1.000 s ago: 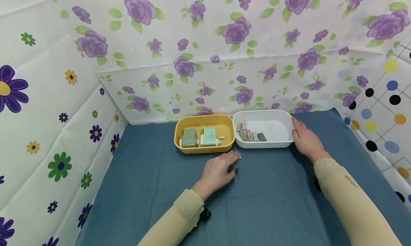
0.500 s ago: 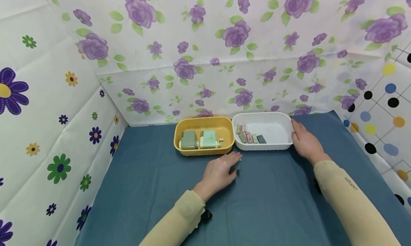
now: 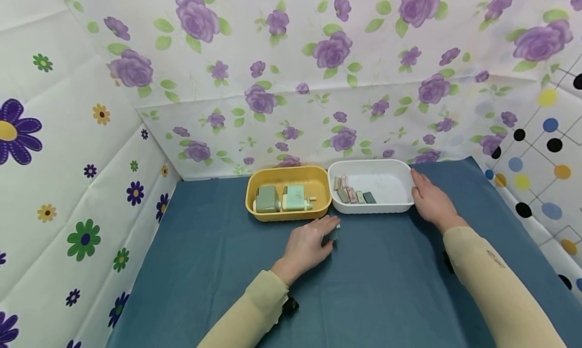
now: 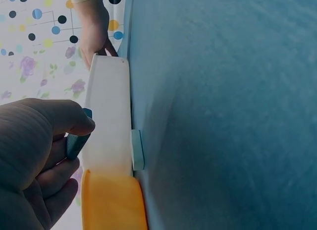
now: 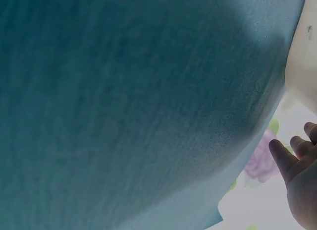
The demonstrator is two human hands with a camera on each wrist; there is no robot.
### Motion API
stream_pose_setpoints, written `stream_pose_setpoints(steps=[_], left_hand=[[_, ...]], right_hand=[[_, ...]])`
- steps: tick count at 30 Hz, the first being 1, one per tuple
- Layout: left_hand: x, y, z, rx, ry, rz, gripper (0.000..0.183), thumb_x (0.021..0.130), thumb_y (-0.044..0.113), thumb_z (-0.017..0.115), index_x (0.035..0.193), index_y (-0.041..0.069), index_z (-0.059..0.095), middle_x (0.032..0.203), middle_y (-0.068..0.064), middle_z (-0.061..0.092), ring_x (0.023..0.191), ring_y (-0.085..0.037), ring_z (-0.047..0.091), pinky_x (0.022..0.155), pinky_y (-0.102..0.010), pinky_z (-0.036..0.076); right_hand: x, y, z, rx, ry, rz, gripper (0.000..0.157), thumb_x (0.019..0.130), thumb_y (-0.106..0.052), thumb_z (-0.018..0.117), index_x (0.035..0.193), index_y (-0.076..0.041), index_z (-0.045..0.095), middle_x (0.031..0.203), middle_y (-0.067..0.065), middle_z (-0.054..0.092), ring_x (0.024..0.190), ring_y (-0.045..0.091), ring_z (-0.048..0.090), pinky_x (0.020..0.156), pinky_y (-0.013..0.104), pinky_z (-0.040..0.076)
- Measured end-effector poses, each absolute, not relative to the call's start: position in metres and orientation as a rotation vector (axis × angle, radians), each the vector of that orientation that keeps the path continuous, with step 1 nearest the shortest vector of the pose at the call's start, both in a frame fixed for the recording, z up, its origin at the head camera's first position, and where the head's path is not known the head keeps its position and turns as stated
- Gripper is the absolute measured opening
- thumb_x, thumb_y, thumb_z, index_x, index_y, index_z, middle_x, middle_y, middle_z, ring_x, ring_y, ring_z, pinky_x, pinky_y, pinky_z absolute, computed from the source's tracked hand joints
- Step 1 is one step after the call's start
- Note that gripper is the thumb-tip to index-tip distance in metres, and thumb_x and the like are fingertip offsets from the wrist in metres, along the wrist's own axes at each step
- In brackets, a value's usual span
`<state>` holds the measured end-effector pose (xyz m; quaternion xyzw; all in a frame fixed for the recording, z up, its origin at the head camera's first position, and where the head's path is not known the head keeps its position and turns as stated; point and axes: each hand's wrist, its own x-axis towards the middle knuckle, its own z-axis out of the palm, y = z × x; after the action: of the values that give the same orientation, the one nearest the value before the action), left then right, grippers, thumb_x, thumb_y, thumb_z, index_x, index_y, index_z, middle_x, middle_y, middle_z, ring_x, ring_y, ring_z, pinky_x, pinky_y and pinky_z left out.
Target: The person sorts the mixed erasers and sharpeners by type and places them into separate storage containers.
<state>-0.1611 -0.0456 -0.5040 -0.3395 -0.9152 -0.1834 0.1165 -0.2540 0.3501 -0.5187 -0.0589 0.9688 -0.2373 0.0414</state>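
Observation:
My left hand (image 3: 306,244) is just in front of the gap between the two trays. In the left wrist view it pinches a dark teal eraser-like block (image 4: 79,141) between thumb and fingers. A paler teal block (image 4: 137,149) lies on the blue cloth against the white tray's near side. My right hand (image 3: 432,199) rests its fairly straight fingers against the right end of the white tray (image 3: 391,184). Inside that tray, at the left, sit several small blocks (image 3: 351,195) in pink, tan, green and dark grey-blue.
A yellow tray (image 3: 288,217) stands directly left of the white one. It holds a darker green crank pencil sharpener (image 3: 267,198) and a mint one (image 3: 294,197). Behind the trays rises a flowered backdrop (image 3: 282,85); the blue cloth (image 3: 377,277) covers the table.
Both hands keep nearly the same places, the right still against the white tray. The whole head view shifts slightly downward.

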Motion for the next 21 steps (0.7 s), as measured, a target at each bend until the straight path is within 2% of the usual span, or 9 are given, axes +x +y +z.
stream_pose_setpoints(steps=[10,16,21], left_hand=[[-0.1596,-0.0472,-0.5065,-0.994,-2.692,-0.548,0.056,0.094,0.015,0.082,0.148,0.016,0.067,0.148,0.002,0.066,0.137,-0.015,0.062,0.094,-0.037,0.062],[-0.1621,-0.046,-0.5039,-0.985,-2.7,-0.521,0.055,0.095,0.018,0.083,0.148,0.017,0.067,0.148,0.003,0.066,0.138,-0.013,0.06,0.103,-0.035,0.058],[-0.1655,-0.0451,-0.4988,-0.985,-2.677,-0.52,0.055,0.095,0.018,0.082,0.147,0.016,0.068,0.146,0.001,0.067,0.136,-0.015,0.062,0.094,-0.036,0.061]], right_hand=[[-0.2536,0.3462,-0.5224,-0.162,2.995,-0.771,0.063,0.117,-0.03,0.021,0.173,-0.008,0.002,0.173,0.031,0.015,0.157,0.054,0.017,0.123,0.071,0.02],[-0.2543,0.3467,-0.5213,-0.178,2.993,-0.758,0.063,0.117,-0.03,0.02,0.172,-0.008,0.0,0.173,0.032,0.014,0.157,0.054,0.018,0.122,0.071,0.02],[-0.2536,0.3492,-0.5223,-0.173,2.975,-0.75,0.063,0.117,-0.03,0.021,0.172,-0.008,0.0,0.172,0.033,0.013,0.156,0.056,0.018,0.121,0.073,0.021]])
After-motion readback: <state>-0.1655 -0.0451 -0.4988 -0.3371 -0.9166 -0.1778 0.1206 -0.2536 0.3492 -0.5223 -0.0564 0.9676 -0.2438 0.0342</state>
